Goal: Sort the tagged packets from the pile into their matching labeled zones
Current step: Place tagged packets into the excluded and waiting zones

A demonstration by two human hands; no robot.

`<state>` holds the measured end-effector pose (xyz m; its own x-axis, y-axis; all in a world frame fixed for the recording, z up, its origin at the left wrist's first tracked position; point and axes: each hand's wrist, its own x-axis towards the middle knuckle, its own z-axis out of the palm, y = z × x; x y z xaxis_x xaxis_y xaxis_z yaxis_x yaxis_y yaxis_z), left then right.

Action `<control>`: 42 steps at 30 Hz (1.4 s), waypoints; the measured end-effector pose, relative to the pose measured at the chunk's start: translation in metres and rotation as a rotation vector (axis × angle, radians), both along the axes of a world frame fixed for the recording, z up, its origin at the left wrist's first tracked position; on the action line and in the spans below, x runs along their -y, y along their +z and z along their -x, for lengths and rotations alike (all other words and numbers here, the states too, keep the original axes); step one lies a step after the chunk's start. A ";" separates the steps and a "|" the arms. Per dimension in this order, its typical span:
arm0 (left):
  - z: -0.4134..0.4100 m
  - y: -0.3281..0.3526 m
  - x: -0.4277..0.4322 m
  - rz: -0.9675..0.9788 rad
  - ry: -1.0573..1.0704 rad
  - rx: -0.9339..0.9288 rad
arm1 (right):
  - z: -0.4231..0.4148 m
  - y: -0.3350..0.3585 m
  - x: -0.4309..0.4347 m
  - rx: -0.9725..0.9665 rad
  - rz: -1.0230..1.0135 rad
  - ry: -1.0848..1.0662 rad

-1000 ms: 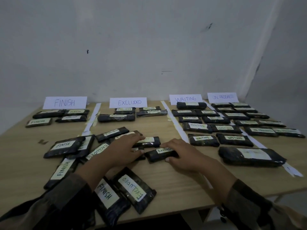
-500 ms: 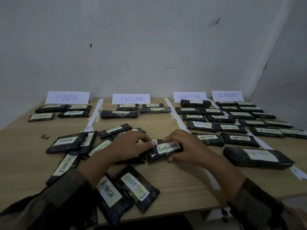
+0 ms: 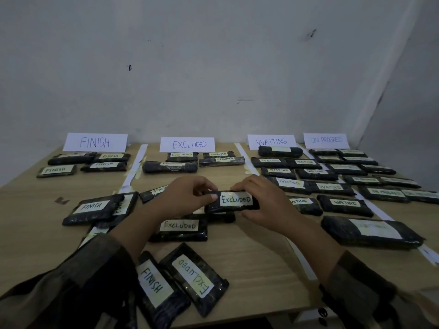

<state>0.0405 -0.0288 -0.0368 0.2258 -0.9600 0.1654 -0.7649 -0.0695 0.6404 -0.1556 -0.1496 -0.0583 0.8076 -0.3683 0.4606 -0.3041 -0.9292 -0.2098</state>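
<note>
Pile (image 3: 95, 210) at 9 o'clock of the hands: flat black packets in glossy, crinkled plastic wrap with white tape tags. Left grip (image 3: 183, 198): fingers curled, thumb and fingertips pinching the left end of the Excluded packet (image 3: 234, 201). The packet is level, lifted off the table (image 3: 249, 262), at 6 o'clock of the EXCLUDED sign (image 3: 187, 144). Right grip (image 3: 263, 200): mirrors the left, fingers over the top edge, thumb under the right end. Table is pale wood grain.
</note>
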 end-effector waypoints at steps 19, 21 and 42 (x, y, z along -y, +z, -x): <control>-0.055 0.002 0.062 -0.012 0.121 0.414 | -0.065 0.016 0.097 -0.180 -0.090 -0.233; -0.061 0.001 0.070 -0.039 0.126 0.429 | -0.074 0.015 0.106 -0.207 -0.102 -0.238; -0.088 -0.015 0.088 -0.113 0.152 0.405 | -0.107 0.010 0.124 -0.345 -0.181 -0.188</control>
